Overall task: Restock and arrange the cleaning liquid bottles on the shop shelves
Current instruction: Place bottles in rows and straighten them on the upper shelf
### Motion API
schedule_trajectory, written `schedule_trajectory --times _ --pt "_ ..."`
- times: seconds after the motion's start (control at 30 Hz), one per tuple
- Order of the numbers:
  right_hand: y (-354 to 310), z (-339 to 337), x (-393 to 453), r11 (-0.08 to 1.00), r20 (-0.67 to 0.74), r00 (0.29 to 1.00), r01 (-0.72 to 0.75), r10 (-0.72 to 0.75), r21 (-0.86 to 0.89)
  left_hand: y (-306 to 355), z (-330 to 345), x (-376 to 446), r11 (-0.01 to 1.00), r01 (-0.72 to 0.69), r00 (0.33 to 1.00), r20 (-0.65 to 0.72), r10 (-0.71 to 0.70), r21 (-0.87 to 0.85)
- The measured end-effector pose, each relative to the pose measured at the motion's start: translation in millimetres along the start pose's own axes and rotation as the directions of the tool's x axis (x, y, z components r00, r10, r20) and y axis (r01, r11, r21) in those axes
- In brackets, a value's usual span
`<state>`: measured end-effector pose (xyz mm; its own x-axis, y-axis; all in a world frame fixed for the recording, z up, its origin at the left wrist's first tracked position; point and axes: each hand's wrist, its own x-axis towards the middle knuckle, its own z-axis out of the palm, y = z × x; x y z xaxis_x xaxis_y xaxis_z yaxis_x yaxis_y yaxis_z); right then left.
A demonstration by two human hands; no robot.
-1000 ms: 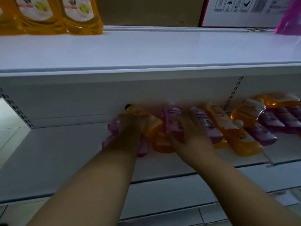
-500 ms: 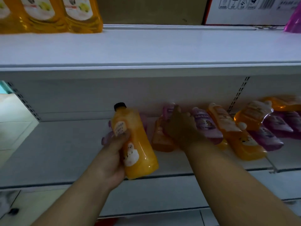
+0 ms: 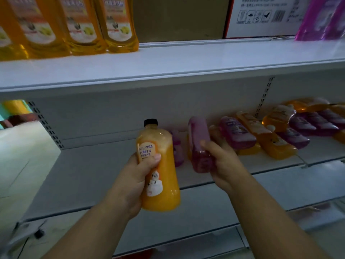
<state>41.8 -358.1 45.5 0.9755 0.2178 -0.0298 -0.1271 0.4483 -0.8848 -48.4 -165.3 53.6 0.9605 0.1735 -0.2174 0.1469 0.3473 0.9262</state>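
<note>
Both hands have just come away from the pile on the middle shelf with a bottle each. The left hand has its grip wrapped round an orange bottle, held upright in front of the shelf's front edge. The right hand, half a second ago only reaching in, now pinches a pink bottle lifted clear of the heap of fallen bottles towards the shelf's right end. Judging by this, standing them upright on the bare left stretch comes next.
</note>
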Motion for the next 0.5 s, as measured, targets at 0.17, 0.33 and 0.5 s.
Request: schedule_trajectory --times 0.17,0.33,0.5 --pt "18.5 -3.5 -63.6 0.872 -0.021 0.969 -0.213 0.247 0.442 1.7 -12.1 -24.5 0.992 -0.035 0.989 0.149 0.017 0.119" --pt "18.5 -19.3 -124.0 0.863 -0.097 0.985 -0.072 0.139 0.501 -4.7 -5.0 -40.9 0.982 -0.03 0.966 0.259 -0.02 0.188" --pt "-39.7 -48.8 -155.7 0.937 -0.275 0.942 0.258 -0.19 0.234 1.5 49.1 -39.2 0.965 -0.123 0.92 0.391 0.023 0.233"
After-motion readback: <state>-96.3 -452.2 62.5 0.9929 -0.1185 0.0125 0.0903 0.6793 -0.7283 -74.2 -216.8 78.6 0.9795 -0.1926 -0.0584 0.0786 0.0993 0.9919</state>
